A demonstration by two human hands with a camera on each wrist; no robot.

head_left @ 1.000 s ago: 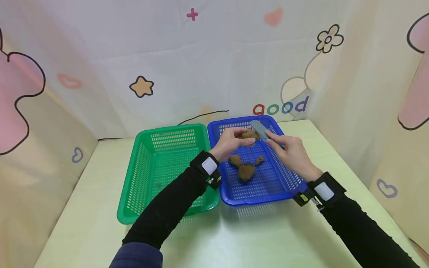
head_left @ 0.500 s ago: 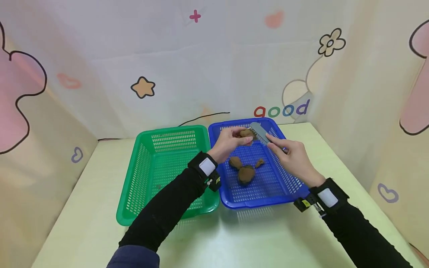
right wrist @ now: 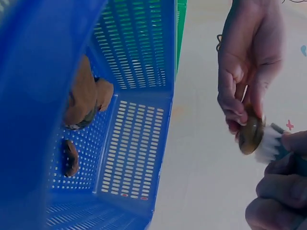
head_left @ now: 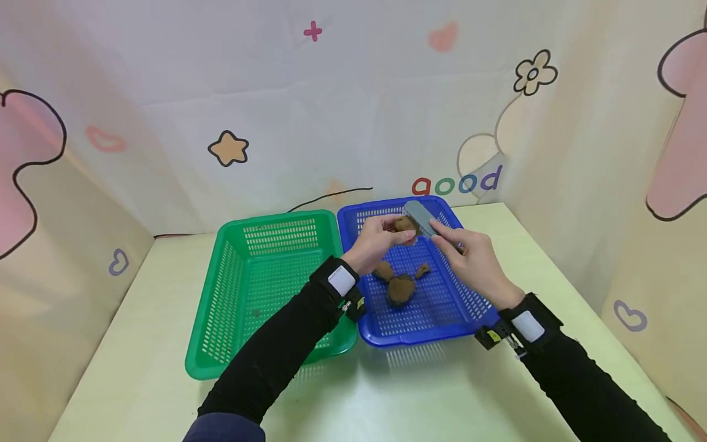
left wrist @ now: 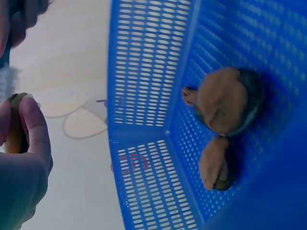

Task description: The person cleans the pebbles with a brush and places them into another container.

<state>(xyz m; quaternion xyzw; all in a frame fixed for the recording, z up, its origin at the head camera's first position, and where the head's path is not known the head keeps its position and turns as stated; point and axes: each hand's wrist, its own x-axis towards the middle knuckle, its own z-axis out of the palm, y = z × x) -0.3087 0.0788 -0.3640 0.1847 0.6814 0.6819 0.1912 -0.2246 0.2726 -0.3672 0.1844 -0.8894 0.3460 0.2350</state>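
Observation:
Over the far part of the blue basket [head_left: 425, 339], my left hand [head_left: 371, 244] pinches a rounded brown lump [head_left: 405, 224] smeared with mud, between thumb and fingertips. In the right wrist view the lump [right wrist: 251, 133] looks smooth, glossy and stone-like. My right hand [head_left: 476, 259] grips a grey brush [head_left: 420, 215] slantwise, its white bristles [right wrist: 268, 143] right at the lump's side. Below, on the basket floor, lie a large mud-topped dark lump [head_left: 401, 291], a smaller one [head_left: 383, 271] and a little brown bit [head_left: 422, 271].
A green basket [head_left: 265, 216] stands directly left of the blue one, with a small dark speck on its floor. Both are on a pale table [head_left: 442, 399]. A printed curtain [head_left: 342, 110] hangs close behind them. My left forearm crosses over the green basket.
The lump has turned a little in my left fingers, and the brush has shifted slightly against its side. Both hands keep their hold. The lumps in the basket lie as before.

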